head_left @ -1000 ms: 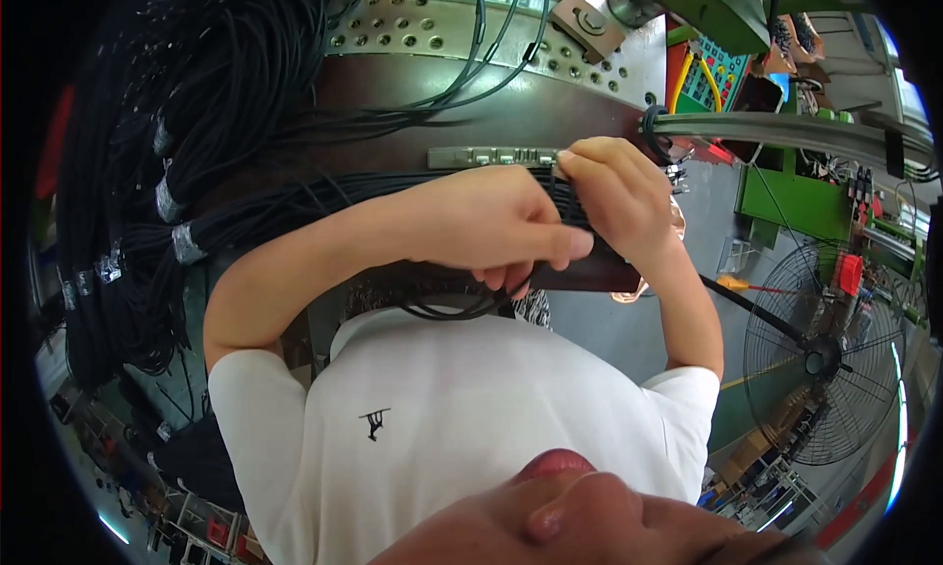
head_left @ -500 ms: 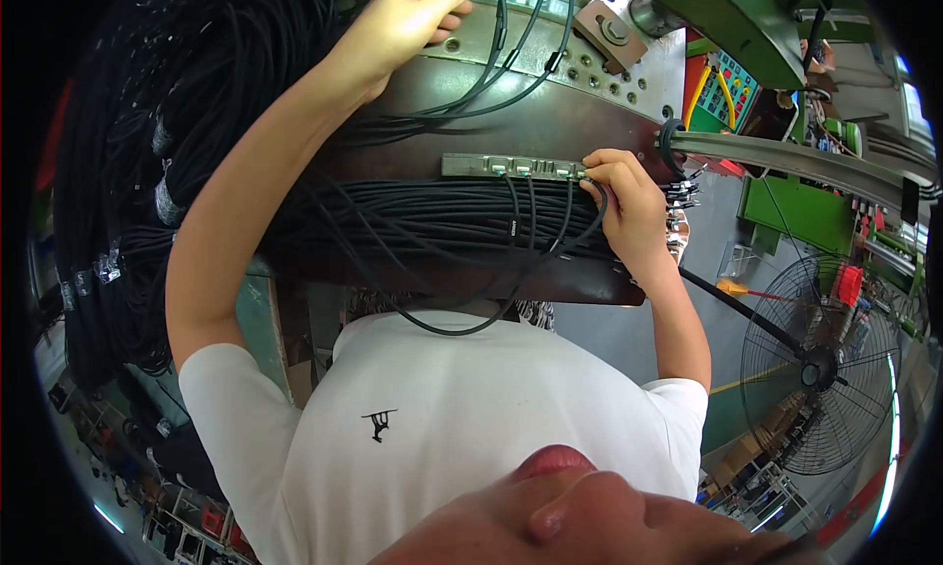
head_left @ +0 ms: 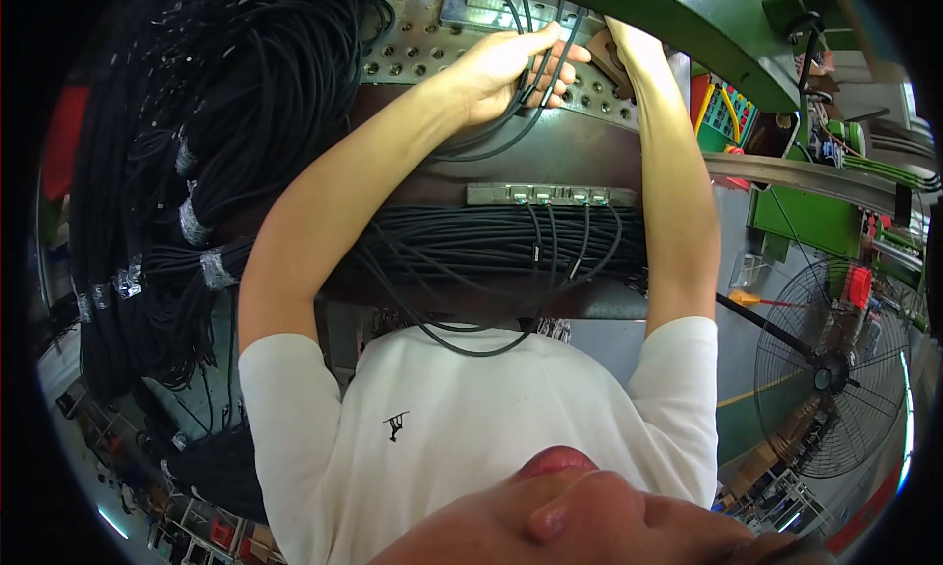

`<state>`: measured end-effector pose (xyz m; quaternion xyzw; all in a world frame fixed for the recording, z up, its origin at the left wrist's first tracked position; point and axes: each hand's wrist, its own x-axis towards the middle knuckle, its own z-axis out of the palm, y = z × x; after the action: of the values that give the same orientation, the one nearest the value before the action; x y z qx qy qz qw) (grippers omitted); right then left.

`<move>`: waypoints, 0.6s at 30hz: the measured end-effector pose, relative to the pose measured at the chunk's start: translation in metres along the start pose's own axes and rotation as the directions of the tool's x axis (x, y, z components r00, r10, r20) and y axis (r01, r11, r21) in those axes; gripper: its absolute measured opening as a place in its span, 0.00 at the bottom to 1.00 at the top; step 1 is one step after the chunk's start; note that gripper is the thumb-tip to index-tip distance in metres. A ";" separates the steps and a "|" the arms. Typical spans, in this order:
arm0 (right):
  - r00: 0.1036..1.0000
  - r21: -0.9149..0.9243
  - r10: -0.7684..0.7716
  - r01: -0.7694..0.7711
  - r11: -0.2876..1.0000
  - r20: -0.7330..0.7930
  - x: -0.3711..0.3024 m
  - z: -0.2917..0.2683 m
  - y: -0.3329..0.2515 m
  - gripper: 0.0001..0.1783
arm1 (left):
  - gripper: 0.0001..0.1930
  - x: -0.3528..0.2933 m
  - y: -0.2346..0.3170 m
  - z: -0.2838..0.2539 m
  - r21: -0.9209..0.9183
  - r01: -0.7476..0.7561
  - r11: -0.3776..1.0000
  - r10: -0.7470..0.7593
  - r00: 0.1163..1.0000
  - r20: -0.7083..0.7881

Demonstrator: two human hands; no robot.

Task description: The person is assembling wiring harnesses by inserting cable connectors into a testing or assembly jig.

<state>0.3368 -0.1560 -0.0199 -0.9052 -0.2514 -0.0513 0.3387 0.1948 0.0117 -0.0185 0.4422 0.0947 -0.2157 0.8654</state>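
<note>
My left hand (head_left: 511, 72) is at the far side of the bench, curled loosely around several thin black cables (head_left: 550, 84) that run between its thumb and fingers. The upper ends of these cables reach a metal block (head_left: 481, 17) on the perforated plate. My right hand (head_left: 631, 40) stretches far forward; its fingers are hidden behind the green machine beam. Nearer to me lies a slotted metal strip (head_left: 488, 194) with several small connectors seated in it. Black cables hang from those connectors over a thick cable bundle (head_left: 462, 239) lying along the bench.
Large coils of black cable (head_left: 265, 103), banded with clear wrap, crowd the left side. A green machine beam (head_left: 688, 34) arches over the far right. A metal rail (head_left: 786, 172) extends rightward, with yellow-handled pliers (head_left: 705, 105) beyond it. A black fan (head_left: 830, 368) stands at right.
My right hand has left the metal strip and reached forward behind the green beam. My left hand has moved right and closed around the far cables. The view has shifted slightly.
</note>
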 end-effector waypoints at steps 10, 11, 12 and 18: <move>0.970 -0.166 -0.203 0.180 0.970 -0.135 -0.072 -0.022 -0.081 0.16 | 0.19 -0.081 0.016 0.025 -0.101 0.169 0.980 -0.178 0.980 -0.084; 0.989 -0.145 -0.151 0.150 0.978 0.002 -0.077 -0.023 -0.079 0.16 | 0.16 -0.086 0.009 0.017 -0.141 0.180 0.973 -0.177 0.984 0.038; 0.997 -0.063 -0.061 0.059 0.996 -0.035 -0.082 -0.020 -0.078 0.16 | 0.16 -0.096 0.008 0.018 -0.125 0.179 0.976 -0.173 0.983 0.056; 0.957 0.343 -0.191 0.109 0.933 0.216 -0.112 -0.030 -0.071 0.11 | 0.15 -0.185 0.044 -0.059 -0.266 -0.289 0.920 0.261 0.956 -0.135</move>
<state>0.2066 -0.1764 0.0148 -0.8138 -0.3653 0.0777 0.4453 0.0521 0.1360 0.0444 0.3327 0.1034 -0.0547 0.9358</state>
